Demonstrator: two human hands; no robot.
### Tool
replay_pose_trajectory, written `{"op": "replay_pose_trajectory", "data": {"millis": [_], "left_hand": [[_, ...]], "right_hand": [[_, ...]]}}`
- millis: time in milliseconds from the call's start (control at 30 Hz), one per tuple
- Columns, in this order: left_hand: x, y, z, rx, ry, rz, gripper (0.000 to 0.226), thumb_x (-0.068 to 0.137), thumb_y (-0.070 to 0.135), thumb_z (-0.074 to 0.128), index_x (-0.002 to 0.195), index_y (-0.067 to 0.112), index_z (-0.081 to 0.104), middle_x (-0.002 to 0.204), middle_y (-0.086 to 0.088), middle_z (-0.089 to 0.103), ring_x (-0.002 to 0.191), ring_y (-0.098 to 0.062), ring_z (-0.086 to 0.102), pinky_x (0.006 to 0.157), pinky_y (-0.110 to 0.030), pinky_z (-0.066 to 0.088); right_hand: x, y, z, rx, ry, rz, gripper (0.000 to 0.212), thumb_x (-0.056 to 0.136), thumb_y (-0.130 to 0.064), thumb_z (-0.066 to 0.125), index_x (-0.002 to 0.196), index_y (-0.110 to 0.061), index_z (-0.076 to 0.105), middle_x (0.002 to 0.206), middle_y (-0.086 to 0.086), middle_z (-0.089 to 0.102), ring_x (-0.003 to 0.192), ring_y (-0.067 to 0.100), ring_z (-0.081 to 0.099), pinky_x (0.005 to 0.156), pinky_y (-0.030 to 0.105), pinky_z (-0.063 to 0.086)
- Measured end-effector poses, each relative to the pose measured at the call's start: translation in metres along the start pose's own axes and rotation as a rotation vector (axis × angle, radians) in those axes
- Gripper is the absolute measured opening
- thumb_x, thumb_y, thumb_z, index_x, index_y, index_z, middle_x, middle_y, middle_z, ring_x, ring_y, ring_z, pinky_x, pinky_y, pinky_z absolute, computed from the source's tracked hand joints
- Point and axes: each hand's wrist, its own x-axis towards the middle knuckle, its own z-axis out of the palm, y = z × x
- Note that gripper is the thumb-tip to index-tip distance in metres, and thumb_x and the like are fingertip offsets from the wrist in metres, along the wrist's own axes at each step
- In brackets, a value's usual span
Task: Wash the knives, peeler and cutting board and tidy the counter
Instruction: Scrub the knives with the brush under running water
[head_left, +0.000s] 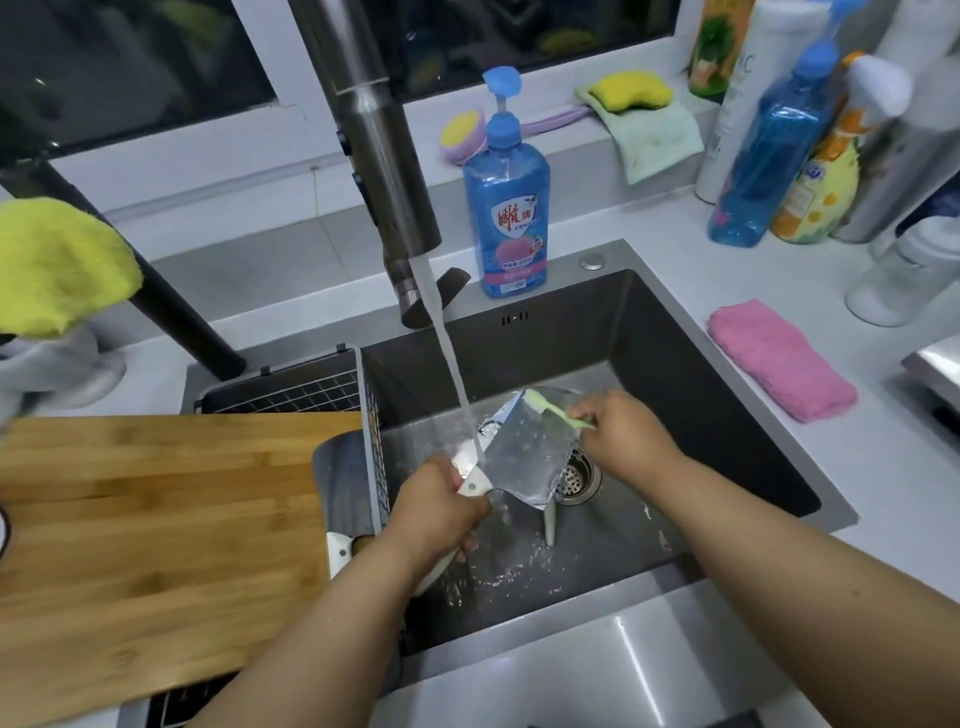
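My left hand (439, 512) grips the white handle of a broad cleaver (524, 452), held over the dark sink (675, 364) under running water from the tap (384, 156). My right hand (621, 434) pinches a green toothbrush (556, 410) whose bristles lie on the blade's far end. A second cleaver (345, 483) with a white handle rests by the sink's left wall. A pale thin tool (549, 525) lies on the sink floor near the drain (576, 475). The wooden cutting board (156, 530) lies at left over a wire rack (291, 395).
A blue dish soap bottle (506, 202) stands behind the sink. A pink cloth (779, 358) lies on the right counter. Several bottles (779, 140) crowd the back right. A yellow sponge (631, 91) sits on the sill, a yellow cloth (57, 265) at far left.
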Motion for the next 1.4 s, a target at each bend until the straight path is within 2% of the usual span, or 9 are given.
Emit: {"op": "replay_pose_trajectory", "data": {"millis": [400, 533, 633, 767, 900, 1033, 1133, 1300, 1400], "left_hand": [[0.003, 0.003, -0.001, 0.011, 0.007, -0.024, 0.031, 0.079, 0.008, 0.071, 0.086, 0.014, 0.041, 0.069, -0.019, 0.062, 0.041, -0.026, 0.053, 0.039, -0.027, 0.04], [0.001, 0.008, 0.003, -0.076, -0.104, -0.173, 0.033, 0.078, -0.003, 0.071, 0.095, 0.006, 0.044, 0.066, -0.015, 0.055, 0.038, -0.019, 0.048, 0.038, -0.024, 0.04], [0.002, 0.008, 0.007, -0.18, -0.193, -0.299, 0.012, 0.082, -0.012, 0.058, 0.085, -0.004, 0.05, 0.056, -0.015, 0.051, 0.031, -0.016, 0.047, 0.035, -0.02, 0.042], [0.008, 0.0, 0.01, -0.428, -0.312, -0.513, 0.003, 0.093, 0.002, 0.054, 0.092, -0.001, 0.054, 0.07, -0.019, 0.059, 0.042, -0.021, 0.063, 0.037, -0.027, 0.051], [0.007, -0.002, 0.01, -0.526, -0.429, -0.598, 0.019, 0.099, 0.013, 0.047, 0.109, -0.003, 0.051, 0.081, -0.019, 0.058, 0.048, -0.023, 0.066, 0.041, -0.029, 0.054], [0.007, 0.0, 0.01, -0.444, -0.419, -0.519, 0.023, 0.102, 0.015, 0.039, 0.095, -0.002, 0.053, 0.076, -0.012, 0.057, 0.052, -0.017, 0.054, 0.038, -0.02, 0.045], [0.005, 0.004, 0.012, -0.315, -0.374, -0.398, 0.021, 0.101, 0.014, 0.039, 0.092, 0.001, 0.053, 0.069, -0.009, 0.057, 0.043, -0.013, 0.049, 0.034, -0.017, 0.038], [-0.004, 0.006, 0.015, -0.153, -0.424, -0.174, 0.021, 0.086, 0.012, 0.071, 0.094, 0.005, 0.053, 0.063, -0.007, 0.051, 0.043, -0.01, 0.047, 0.037, -0.018, 0.039], [-0.007, 0.009, 0.01, -0.105, -0.454, -0.133, 0.021, 0.083, 0.003, 0.07, 0.098, 0.001, 0.054, 0.06, -0.01, 0.052, 0.04, -0.011, 0.048, 0.037, -0.019, 0.04]], "right_hand": [[-0.005, -0.012, -0.009, 0.046, -0.038, -0.014, 0.025, 0.085, -0.009, 0.062, 0.107, -0.017, 0.072, 0.107, 0.008, 0.067, 0.096, 0.027, 0.064, 0.078, 0.027, 0.045], [-0.01, -0.007, 0.014, 0.001, -0.107, -0.016, 0.03, 0.085, -0.011, 0.062, 0.112, -0.021, 0.07, 0.114, 0.006, 0.064, 0.102, 0.024, 0.061, 0.081, 0.023, 0.043], [-0.006, 0.006, 0.007, 0.001, -0.029, 0.067, 0.032, 0.083, -0.01, 0.06, 0.112, -0.02, 0.07, 0.116, 0.01, 0.064, 0.102, 0.026, 0.061, 0.083, 0.024, 0.043], [-0.013, 0.014, -0.001, 0.064, 0.072, 0.056, 0.032, 0.083, -0.009, 0.061, 0.113, -0.017, 0.069, 0.112, 0.01, 0.062, 0.102, 0.026, 0.059, 0.082, 0.023, 0.04], [-0.028, 0.021, 0.005, 0.083, 0.057, 0.055, 0.031, 0.084, -0.013, 0.064, 0.114, -0.02, 0.068, 0.105, 0.005, 0.06, 0.099, 0.024, 0.06, 0.078, 0.021, 0.038], [-0.045, 0.019, 0.015, 0.12, -0.053, 0.004, 0.03, 0.084, -0.013, 0.065, 0.11, -0.026, 0.07, 0.092, -0.003, 0.053, 0.091, 0.019, 0.059, 0.069, 0.019, 0.035], [-0.055, 0.014, 0.024, 0.156, -0.14, -0.089, 0.028, 0.082, -0.013, 0.067, 0.106, -0.026, 0.072, 0.085, -0.014, 0.05, 0.087, 0.014, 0.059, 0.075, 0.016, 0.042], [-0.042, 0.005, 0.034, 0.138, -0.142, -0.157, 0.031, 0.083, -0.014, 0.068, 0.112, -0.022, 0.07, 0.102, -0.002, 0.058, 0.1, 0.017, 0.06, 0.088, 0.019, 0.043], [-0.029, 0.012, 0.023, 0.077, -0.089, -0.091, 0.03, 0.084, -0.014, 0.066, 0.113, -0.023, 0.07, 0.096, -0.006, 0.053, 0.1, 0.018, 0.059, 0.079, 0.016, 0.036]]}}
